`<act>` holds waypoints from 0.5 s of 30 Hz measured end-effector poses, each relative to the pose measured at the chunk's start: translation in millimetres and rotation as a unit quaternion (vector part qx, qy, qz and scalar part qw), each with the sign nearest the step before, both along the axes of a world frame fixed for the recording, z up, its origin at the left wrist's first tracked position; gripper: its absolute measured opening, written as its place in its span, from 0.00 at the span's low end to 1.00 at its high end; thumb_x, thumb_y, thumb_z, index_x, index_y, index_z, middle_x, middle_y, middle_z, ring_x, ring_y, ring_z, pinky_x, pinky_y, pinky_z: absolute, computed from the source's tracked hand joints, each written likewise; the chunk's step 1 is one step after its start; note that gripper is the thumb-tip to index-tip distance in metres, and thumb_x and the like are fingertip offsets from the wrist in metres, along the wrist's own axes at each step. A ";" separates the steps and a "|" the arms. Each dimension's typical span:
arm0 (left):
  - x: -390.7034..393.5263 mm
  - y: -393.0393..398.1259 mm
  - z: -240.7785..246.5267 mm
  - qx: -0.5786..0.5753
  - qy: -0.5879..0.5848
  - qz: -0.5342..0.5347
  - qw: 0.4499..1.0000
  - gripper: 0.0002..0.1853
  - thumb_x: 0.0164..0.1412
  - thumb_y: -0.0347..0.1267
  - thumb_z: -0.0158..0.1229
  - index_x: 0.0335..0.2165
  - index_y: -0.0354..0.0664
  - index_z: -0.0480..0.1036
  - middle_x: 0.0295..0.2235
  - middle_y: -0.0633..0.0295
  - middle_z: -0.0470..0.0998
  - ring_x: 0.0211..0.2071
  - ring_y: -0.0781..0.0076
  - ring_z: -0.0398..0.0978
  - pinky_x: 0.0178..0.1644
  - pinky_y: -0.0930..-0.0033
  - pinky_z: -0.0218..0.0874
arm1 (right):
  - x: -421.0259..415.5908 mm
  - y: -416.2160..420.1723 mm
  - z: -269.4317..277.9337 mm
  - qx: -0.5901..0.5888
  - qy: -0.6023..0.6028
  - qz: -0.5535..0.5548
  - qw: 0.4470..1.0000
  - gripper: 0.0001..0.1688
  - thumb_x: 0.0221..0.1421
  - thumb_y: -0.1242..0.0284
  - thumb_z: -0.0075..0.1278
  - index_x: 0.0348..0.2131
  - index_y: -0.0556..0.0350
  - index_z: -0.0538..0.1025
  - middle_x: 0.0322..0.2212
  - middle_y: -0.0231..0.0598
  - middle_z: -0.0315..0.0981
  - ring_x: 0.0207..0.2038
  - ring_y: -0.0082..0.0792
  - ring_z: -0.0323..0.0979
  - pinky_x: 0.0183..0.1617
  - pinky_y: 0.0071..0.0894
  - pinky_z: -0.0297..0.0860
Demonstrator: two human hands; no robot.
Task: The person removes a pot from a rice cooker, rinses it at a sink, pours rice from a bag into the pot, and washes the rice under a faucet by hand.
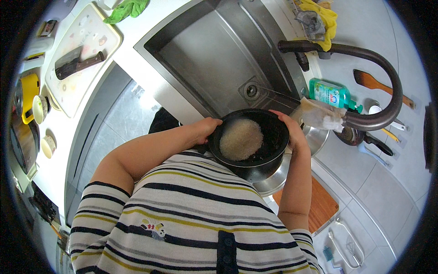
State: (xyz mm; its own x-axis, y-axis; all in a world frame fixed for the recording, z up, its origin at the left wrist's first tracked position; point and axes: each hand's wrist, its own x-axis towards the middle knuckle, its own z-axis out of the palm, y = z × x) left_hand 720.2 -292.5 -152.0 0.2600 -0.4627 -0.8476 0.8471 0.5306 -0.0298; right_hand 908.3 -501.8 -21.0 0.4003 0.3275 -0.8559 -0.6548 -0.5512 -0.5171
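Note:
A round black pot (273,140) with uncooked white rice (241,139) in it is held between both hands at the near edge of the sink. On the pot's left side my left hand (207,130) grips the rim. My right hand (291,128) holds the opposite side, its fingertips on the rim. The rice lies heaped toward the left of the pot's bottom. Just beyond the pot is the stainless steel sink (212,51) with its drain (252,90). A dark curved faucet (393,78) ends in a cloth-like wrap (320,114), and thin streams of water cross the sink near it.
A cleaver (72,65) lies on a white cutting board (106,37) at the upper left. Green dish soap (328,93) stands behind the sink. A yellow cloth (328,24) hangs by the faucet base. Metal bowls (316,138) and a wooden board (321,205) are at the right.

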 end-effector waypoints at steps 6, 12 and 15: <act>-1.8 -2.9 -7.0 0.007 -0.003 -0.011 1.000 0.16 0.63 0.40 0.46 0.40 0.40 0.72 0.33 0.58 0.79 0.30 0.62 0.78 0.31 0.56 0.71 | 1.1 1.9 -0.1 -0.019 0.007 0.000 1.000 0.26 0.59 0.64 0.37 0.52 0.59 0.70 0.46 0.42 0.72 0.48 0.36 0.69 0.56 0.32 0.61; -5.3 -10.8 -21.2 0.001 0.010 -0.002 1.000 0.16 0.62 0.39 0.45 0.39 0.40 0.73 0.34 0.57 0.79 0.31 0.62 0.78 0.35 0.54 0.70 | 0.2 5.0 0.6 -0.026 -0.003 0.012 1.000 0.28 0.57 0.62 0.39 0.52 0.59 0.70 0.46 0.42 0.73 0.47 0.35 0.70 0.54 0.31 0.63; -6.2 -11.6 -23.6 0.011 0.005 -0.016 1.000 0.16 0.62 0.39 0.46 0.40 0.40 0.73 0.34 0.57 0.79 0.31 0.61 0.78 0.36 0.54 0.70 | 0.3 5.2 -0.2 -0.028 -0.006 0.020 0.999 0.29 0.56 0.61 0.39 0.52 0.59 0.70 0.45 0.42 0.73 0.47 0.35 0.70 0.54 0.31 0.63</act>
State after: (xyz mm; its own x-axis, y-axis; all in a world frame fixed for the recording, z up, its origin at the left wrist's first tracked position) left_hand 713.9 -304.2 -175.6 0.2376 -0.4516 -0.8600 0.8632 0.5041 -0.0263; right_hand 908.6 -496.6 -21.2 0.3982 0.2955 -0.8684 -0.6252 -0.6053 -0.4927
